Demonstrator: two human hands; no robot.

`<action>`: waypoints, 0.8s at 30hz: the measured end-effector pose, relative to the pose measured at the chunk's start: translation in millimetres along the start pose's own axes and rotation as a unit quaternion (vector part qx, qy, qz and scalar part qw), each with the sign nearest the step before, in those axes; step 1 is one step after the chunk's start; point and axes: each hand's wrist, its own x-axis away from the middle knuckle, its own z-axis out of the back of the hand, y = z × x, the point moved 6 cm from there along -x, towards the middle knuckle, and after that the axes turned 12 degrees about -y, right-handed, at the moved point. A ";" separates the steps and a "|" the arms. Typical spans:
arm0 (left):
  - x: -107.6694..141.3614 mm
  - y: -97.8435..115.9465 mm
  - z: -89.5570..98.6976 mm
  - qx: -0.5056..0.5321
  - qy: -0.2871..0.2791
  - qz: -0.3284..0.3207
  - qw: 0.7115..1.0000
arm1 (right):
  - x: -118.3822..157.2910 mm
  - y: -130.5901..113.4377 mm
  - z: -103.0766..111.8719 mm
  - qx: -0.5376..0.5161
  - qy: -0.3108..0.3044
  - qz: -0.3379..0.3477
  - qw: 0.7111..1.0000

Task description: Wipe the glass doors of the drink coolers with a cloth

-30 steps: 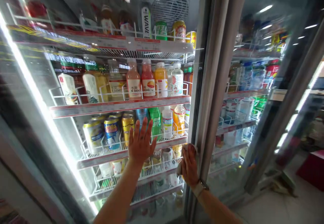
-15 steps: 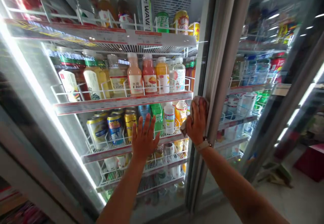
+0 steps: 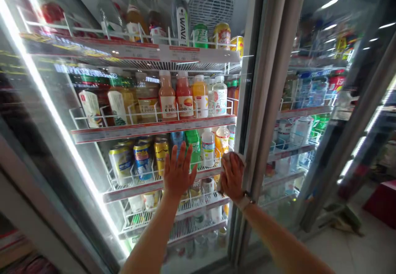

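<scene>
A glass door [image 3: 198, 251] of a drinks fridge fills the middle of the view. My left hand [image 3: 178, 173] lies flat against the glass with its fingers spread, in front of the shelf of cans. To the right, my right hand [image 3: 232, 179] presses a greyish-white cloth [image 3: 228, 159] on the glass, close to the door's metal frame [image 3: 262, 100]. Most of the cloth is covered by the palm and fingers. A watch [image 3: 246, 199] is on the right wrist.
Behind the glass stand juice bottles [image 3: 186, 98], drink cans [image 3: 142, 158] and a green bottle [image 3: 194, 144] on wire shelves. A second fridge door [image 3: 305, 142] stands on the right. A red box [image 3: 382, 201] is on the floor beyond it.
My right hand has slid down and left with the cloth, from beside the metal frame onto the glass. My left hand stays in nearly the same place. The view has shifted slightly.
</scene>
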 end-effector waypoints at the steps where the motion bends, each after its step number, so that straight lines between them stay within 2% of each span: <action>1: 0.1 -0.2 -0.1 0.004 -0.003 0.001 1.000 | -31.3 -4.3 10.8 0.002 0.013 0.013 1.000; 3: 0.0 -0.1 0.2 0.007 -0.006 -0.001 1.000 | -87.3 -13.3 28.7 0.007 0.026 0.027 0.999; 5: -0.4 0.7 1.0 -0.002 -0.007 -0.005 1.000 | -123.9 -22.4 40.2 0.015 0.034 0.024 0.999; 6: -0.7 1.2 2.0 -0.011 -0.004 -0.007 1.000 | -132.8 -26.5 43.0 0.019 0.038 0.018 0.999; 8: -1.4 2.6 4.2 -0.034 0.004 -0.011 0.999 | -131.9 -33.8 41.9 0.022 0.040 0.011 0.999; 11: -2.0 3.9 6.0 -0.054 0.008 -0.015 0.998 | -94.5 -44.1 23.5 0.026 0.021 0.043 0.999; 16: -1.0 2.8 5.4 -0.035 -0.001 -0.015 0.999 | 4.7 -59.0 -25.6 0.029 -0.071 0.121 0.990; 19: -0.3 3.2 5.3 -0.025 -0.001 -0.020 0.999 | 51.7 -65.6 -43.8 0.034 -0.096 0.157 0.982; 22: -0.3 4.0 4.5 -0.025 -0.006 -0.021 0.999 | 66.8 -67.2 -48.8 0.036 -0.100 0.186 0.977; 24: -0.5 3.8 3.8 -0.024 -0.011 -0.018 0.999 | 54.2 -69.1 -45.5 0.033 -0.119 0.218 0.968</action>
